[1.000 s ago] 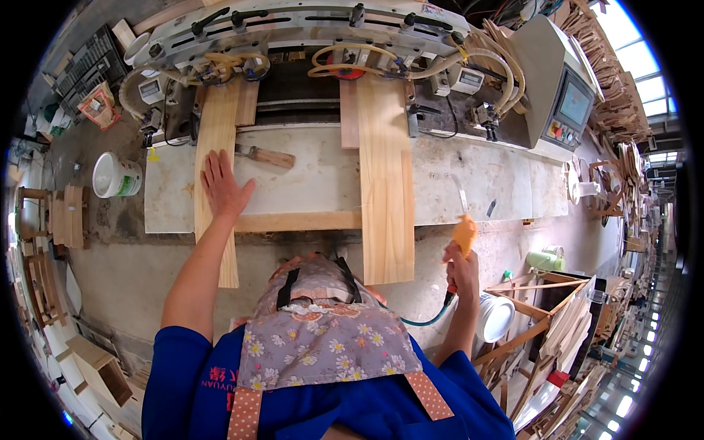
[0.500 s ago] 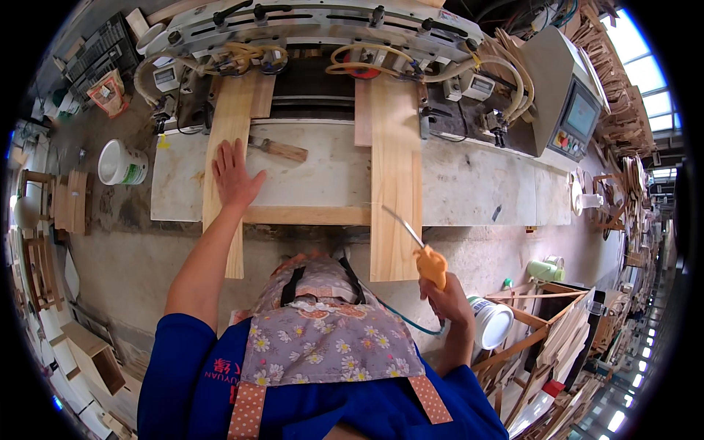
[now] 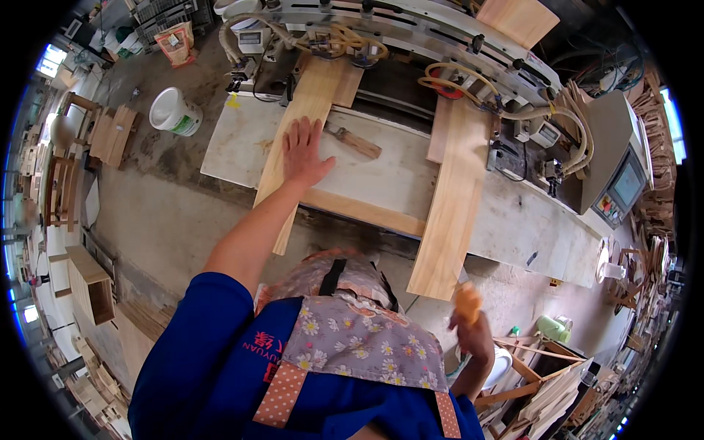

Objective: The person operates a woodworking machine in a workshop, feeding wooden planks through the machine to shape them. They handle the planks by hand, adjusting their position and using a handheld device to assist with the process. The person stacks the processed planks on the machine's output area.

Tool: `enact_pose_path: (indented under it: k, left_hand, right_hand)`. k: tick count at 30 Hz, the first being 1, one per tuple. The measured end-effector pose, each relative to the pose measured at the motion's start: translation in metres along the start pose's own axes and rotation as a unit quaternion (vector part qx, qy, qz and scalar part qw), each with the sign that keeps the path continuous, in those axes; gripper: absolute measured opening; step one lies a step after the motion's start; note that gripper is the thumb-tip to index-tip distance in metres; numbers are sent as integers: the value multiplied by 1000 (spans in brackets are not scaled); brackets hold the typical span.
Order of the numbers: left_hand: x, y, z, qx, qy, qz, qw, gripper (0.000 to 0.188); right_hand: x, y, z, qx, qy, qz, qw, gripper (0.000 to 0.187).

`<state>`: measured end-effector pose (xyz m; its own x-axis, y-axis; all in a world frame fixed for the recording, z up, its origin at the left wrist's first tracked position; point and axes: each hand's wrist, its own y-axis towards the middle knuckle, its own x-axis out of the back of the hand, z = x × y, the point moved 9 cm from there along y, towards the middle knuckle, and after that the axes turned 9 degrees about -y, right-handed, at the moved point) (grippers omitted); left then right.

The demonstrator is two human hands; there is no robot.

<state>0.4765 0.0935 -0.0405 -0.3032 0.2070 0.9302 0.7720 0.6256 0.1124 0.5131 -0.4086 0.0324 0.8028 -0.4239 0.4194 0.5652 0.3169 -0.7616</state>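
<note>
My left hand [image 3: 304,152] lies flat with fingers spread on a long pale wooden board [image 3: 317,89], which juts over the near edge of the machine's white table. A wooden-handled tool [image 3: 359,144], probably a chisel, rests just to its right, its far end hard to make out. Off the near end of a second long board [image 3: 453,209], my right hand [image 3: 473,341] is wrapped round an orange air blow gun [image 3: 468,301]. Motion blurs the gun, and its thin nozzle barely shows. Part of its hose appears beside my wrist.
A wooden strip [image 3: 367,211] runs along the table's front between the boards. Clamps and hoses hang from the machine beam [image 3: 433,33] at the back. A control panel [image 3: 623,183] stands right, a white bucket [image 3: 176,112] left. Wood offcuts [image 3: 546,400] fill a frame at lower right.
The whole view has swung, so the table now slants. My right hand has drawn the blow gun back from above the right board to beyond its near end. My left hand stays on its board.
</note>
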Motion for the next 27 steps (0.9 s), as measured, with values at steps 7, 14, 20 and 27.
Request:
enact_pose_path:
  k: [7,14,20,27]
  left_hand:
    - [0,0,-4,2,9,7,1000,92]
    - [-10,1,2,-29,-12,-21,999,95]
    - [-1,1,-10,5,42,16,999,91]
    - [-3,0,-11,-16,44,6,999,89]
  right_hand:
    - [-8,-3,30,90,-33,27,995,31]
    - [142,-17,-86,-112,36,-420,900,41]
    - [154,-19,-96,-108,120,-436,885,35]
    - [135,-14,-83,-76,211,-368,902,34]
